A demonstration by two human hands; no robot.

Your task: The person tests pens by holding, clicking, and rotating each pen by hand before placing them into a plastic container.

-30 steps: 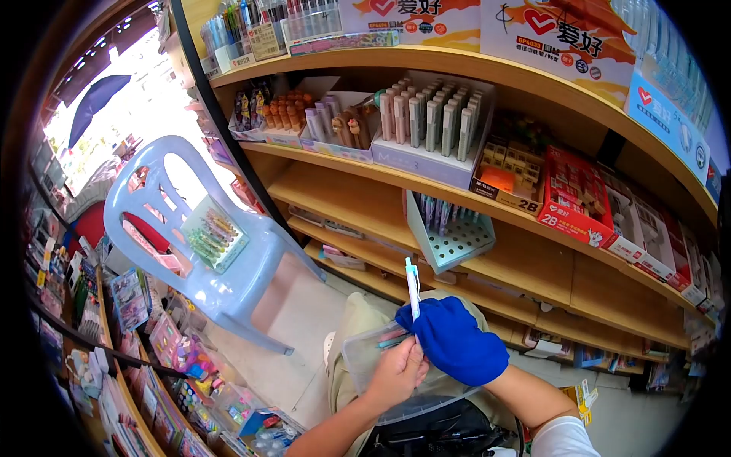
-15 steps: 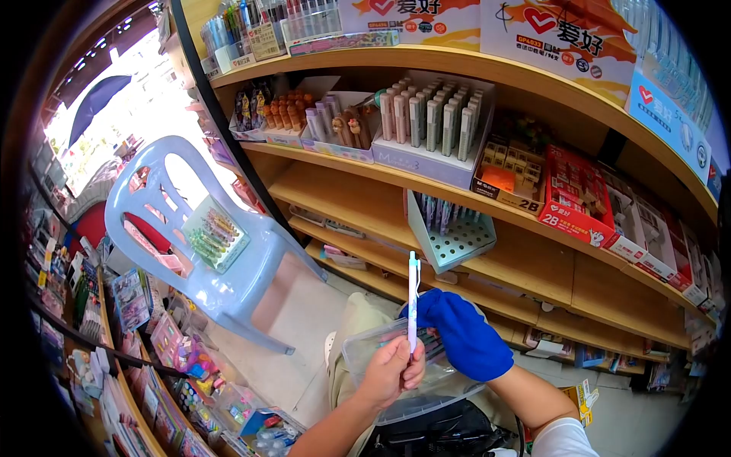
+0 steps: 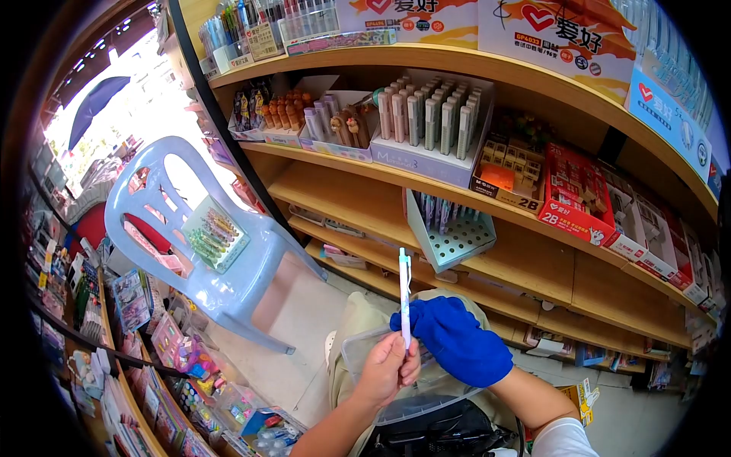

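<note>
My left hand (image 3: 387, 370) pinches the lower end of a white pen (image 3: 405, 301) with a light blue top, which stands nearly upright. A blue cloth (image 3: 461, 341) covers my right hand and hides its fingers; its left edge is beside the pen, and I cannot tell whether they touch. Under both hands, a clear plastic container (image 3: 426, 404) rests on my lap. Ahead, a pale green holder (image 3: 461, 242) with holes and several pens stands on a lower shelf.
A light blue plastic chair (image 3: 232, 293) at the left bears another holder of pens (image 3: 215, 234). Wooden shelves (image 3: 533, 276) curve across the front, with boxes of pens (image 3: 426, 160) and red boxes (image 3: 575, 217) above. Crowded goods line the lower left. A black bag (image 3: 434, 434) lies near me.
My left hand has shifted up and closed round the pen's lower end. The cloth moved off the pen, then came back beside it. The pen has shifted slightly left.
</note>
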